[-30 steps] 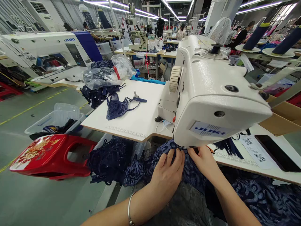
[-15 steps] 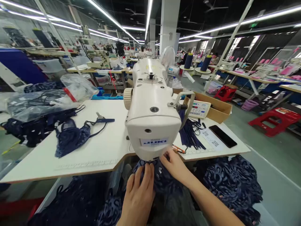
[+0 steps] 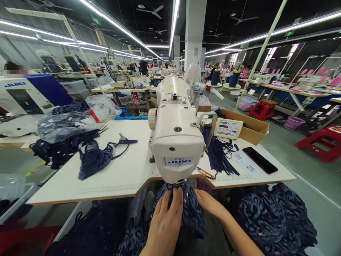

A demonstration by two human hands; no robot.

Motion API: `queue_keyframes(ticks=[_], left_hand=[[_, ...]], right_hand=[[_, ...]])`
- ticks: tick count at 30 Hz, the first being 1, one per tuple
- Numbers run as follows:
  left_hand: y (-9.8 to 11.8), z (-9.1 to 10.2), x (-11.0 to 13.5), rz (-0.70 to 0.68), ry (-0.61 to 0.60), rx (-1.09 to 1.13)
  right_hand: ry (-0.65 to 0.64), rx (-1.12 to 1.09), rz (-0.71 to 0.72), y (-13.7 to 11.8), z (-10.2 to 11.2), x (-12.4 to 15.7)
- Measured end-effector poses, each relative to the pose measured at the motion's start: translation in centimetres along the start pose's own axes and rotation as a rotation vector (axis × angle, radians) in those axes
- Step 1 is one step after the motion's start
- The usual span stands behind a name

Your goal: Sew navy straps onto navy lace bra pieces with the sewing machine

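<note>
A piece of navy patterned lace fabric hangs from under the head of a white JUKI sewing machine. My left hand is on its left part, fingers closed together and pressing the lace just below the needle area. At the fabric's right edge, my right hand grips it; its fingertips are partly hidden by the lace. The machine head hides the needle and presser foot. On the white table, left of the machine, lies a navy lace bra with a strap.
Right of the machine are orange-handled thread snips, navy strips, a phone, a control panel and a cardboard box. Heaps of navy lace and dark garments lie below the table edge. Plastic bags rest at left.
My right hand has moved from beside the needle area down and outward to the fabric's right edge. More of the lace shows between my hands. The camera view has shifted left and up.
</note>
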State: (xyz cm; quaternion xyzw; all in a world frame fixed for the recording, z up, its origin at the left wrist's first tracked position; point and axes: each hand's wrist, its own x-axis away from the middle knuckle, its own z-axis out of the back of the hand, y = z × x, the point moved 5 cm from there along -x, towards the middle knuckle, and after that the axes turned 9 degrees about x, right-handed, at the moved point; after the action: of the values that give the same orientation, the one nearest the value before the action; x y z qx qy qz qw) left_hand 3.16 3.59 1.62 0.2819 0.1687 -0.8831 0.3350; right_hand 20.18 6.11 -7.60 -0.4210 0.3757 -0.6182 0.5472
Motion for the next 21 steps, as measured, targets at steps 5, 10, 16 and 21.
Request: queue_keyframes(ticks=[5, 10, 16, 21], left_hand=[[-0.7, 0.5, 0.2, -0.043, -0.111, 0.088], [-1.8, 3.2, 0.4, 0.164, 0.013, 0.685], [-1.4, 1.9, 0.0, 0.546, -0.41, 1.242], [-3.3, 2.0, -1.5, 0.484, -0.27, 1.053]], right_hand=[[0.072, -0.142, -0.027, 0.1, 1.2, 0.2], [0.267, -0.176, 0.088, -3.4, 3.3, 3.9], [-0.043, 0.019, 0.486, -10.5, 1.1, 7.9], [0.227, 0.432, 0.096, -6.7, 7.2, 1.4]])
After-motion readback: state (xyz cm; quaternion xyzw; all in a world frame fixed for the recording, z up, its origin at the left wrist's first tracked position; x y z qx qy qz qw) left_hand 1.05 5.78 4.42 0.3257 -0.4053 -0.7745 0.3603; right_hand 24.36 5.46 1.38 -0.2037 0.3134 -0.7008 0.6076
